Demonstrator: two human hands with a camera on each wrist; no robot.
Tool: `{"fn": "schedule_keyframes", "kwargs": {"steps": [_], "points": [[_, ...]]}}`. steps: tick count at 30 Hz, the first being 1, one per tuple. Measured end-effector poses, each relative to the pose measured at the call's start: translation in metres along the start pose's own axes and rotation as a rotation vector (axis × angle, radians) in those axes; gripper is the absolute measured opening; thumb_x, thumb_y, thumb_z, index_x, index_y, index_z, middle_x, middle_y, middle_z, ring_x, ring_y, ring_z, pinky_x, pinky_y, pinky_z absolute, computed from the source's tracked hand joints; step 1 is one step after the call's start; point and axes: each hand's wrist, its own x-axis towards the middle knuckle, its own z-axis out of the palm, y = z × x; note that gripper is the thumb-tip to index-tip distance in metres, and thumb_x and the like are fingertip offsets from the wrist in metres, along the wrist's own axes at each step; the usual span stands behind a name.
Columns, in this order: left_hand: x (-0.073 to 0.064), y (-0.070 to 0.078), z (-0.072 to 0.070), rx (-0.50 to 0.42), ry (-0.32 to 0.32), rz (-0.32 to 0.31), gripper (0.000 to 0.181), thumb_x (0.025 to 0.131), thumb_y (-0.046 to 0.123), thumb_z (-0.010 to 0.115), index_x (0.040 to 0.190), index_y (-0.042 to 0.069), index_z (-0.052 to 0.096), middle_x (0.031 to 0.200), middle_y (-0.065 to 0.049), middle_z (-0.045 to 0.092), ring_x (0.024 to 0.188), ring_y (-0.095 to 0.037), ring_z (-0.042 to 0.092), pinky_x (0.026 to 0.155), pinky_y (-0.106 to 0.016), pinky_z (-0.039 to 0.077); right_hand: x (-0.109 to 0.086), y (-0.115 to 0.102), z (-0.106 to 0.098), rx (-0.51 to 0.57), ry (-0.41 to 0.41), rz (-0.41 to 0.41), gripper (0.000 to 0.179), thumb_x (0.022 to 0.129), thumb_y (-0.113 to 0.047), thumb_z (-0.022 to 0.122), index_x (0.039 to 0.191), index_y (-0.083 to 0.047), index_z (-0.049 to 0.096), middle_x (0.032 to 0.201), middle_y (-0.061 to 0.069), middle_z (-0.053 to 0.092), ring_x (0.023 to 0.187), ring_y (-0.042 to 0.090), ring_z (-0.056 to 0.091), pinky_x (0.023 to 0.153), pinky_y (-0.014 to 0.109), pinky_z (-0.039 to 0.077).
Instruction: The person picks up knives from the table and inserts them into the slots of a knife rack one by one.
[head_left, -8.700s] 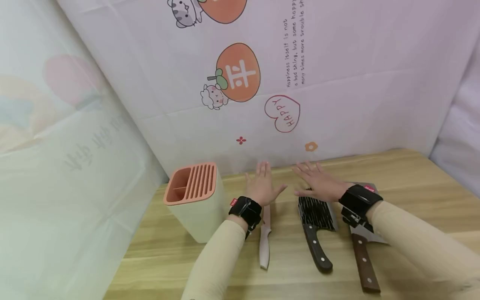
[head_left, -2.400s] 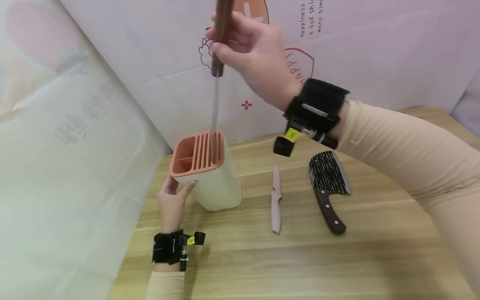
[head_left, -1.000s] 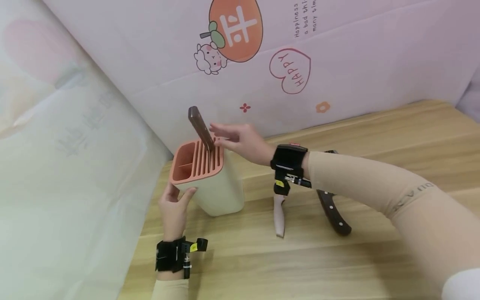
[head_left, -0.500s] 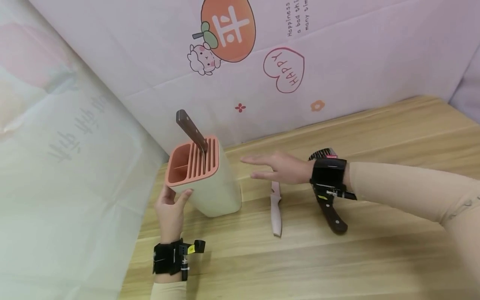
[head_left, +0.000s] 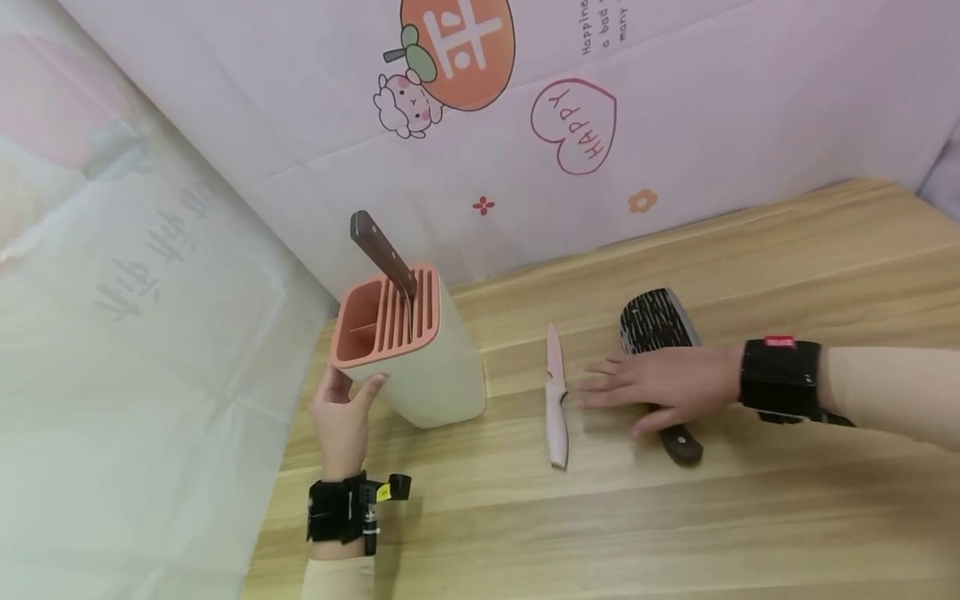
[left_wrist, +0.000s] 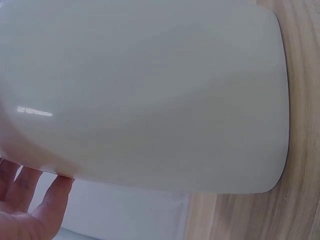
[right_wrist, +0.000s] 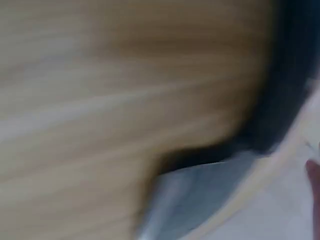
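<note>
Closest in, the left sleeve (head_left: 339, 579) runs up to a black wrist strap (head_left: 330, 510) that bears a small camera (head_left: 400, 487), all above the bare wood of the worktop (head_left: 525, 533). The left hand (head_left: 342, 421) grips the near left corner of a cream knife holder (head_left: 435, 387) just below its rim, thumb bent against the near wall and the other fingers round the left side; the left wrist view shows fingertips against the smooth wall. On the right, the right sleeve (head_left: 888, 392) and a second black strap (head_left: 780, 377) lead to the right hand (head_left: 663, 385), palm down over a cleaver (head_left: 654, 323), its fingers stretched out and slightly apart, the thumb well away from them. Whether it touches the cleaver I cannot tell, and the right wrist view is blurred. The cleaver lies on the worktop, its dark handle toward the person and its black-patterned blade beyond the hand. Between hand and holder lies a pink knife (head_left: 556, 421), blade pointing away. The holder stands upright; a brown-handled knife (head_left: 382, 252) sits in a slot near the middle of its orange top, handle tilted up and leftward. Farthest off hangs a white printed cloth (head_left: 712, 100) with an orange fruit and a "HAPPY" heart.
</note>
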Motion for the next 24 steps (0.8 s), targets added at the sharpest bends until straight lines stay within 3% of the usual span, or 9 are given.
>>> {"fn": "schedule_keyframes", "kwargs": {"steps": [5, 11, 14, 17, 24], "points": [[0.002, -0.001, 0.001, -0.019, 0.003, 0.004, 0.062, 0.085, -0.003, 0.071, 0.140, 0.015, 0.050, 0.136, -0.013, 0.054, 0.122, -0.027, 0.049, 0.097, -0.027, 0.048, -0.029, 0.005, 0.007, -0.043, 0.019, -0.075, 0.056, 0.097, -0.045, 0.057, 0.145, -0.019, 0.044, 0.147, 0.008, 0.044, 0.132, 0.033, 0.040, 0.096, 0.049, 0.048], [0.000, -0.004, -0.001, -0.013, 0.006, 0.008, 0.061, 0.085, -0.004, 0.071, 0.140, 0.013, 0.050, 0.137, -0.014, 0.053, 0.121, -0.028, 0.050, 0.094, -0.027, 0.050, -0.044, 0.003, 0.009, -0.103, 0.081, -0.132, 0.050, 0.091, -0.012, 0.064, 0.139, -0.019, 0.052, 0.143, 0.005, 0.049, 0.127, 0.030, 0.047, 0.091, 0.047, 0.052], [-0.002, -0.004, -0.001, -0.007, 0.008, -0.002, 0.063, 0.085, -0.003, 0.072, 0.141, 0.014, 0.049, 0.138, -0.012, 0.052, 0.124, -0.027, 0.048, 0.095, -0.026, 0.050, -0.046, 0.001, 0.010, -0.110, 0.069, -0.156, 0.057, 0.082, -0.002, 0.065, 0.136, -0.018, 0.055, 0.142, 0.006, 0.049, 0.126, 0.032, 0.048, 0.090, 0.049, 0.052], [-0.003, -0.004, -0.002, -0.005, 0.012, -0.010, 0.064, 0.084, -0.003, 0.072, 0.141, 0.015, 0.048, 0.140, -0.011, 0.051, 0.126, -0.026, 0.047, 0.095, -0.026, 0.049, -0.043, 0.000, 0.010, -0.143, 0.063, -0.173, 0.054, 0.081, -0.001, 0.067, 0.132, -0.016, 0.059, 0.140, 0.006, 0.052, 0.125, 0.031, 0.049, 0.090, 0.048, 0.052], [-0.001, -0.003, -0.002, 0.011, 0.007, -0.005, 0.063, 0.085, -0.003, 0.071, 0.141, 0.015, 0.049, 0.140, -0.011, 0.051, 0.126, -0.026, 0.047, 0.094, -0.026, 0.050, -0.038, 0.003, 0.007, -0.342, 0.041, -0.258, 0.046, 0.077, -0.009, 0.074, 0.122, -0.012, 0.066, 0.128, 0.002, 0.061, 0.119, 0.022, 0.055, 0.089, 0.038, 0.054]]}}
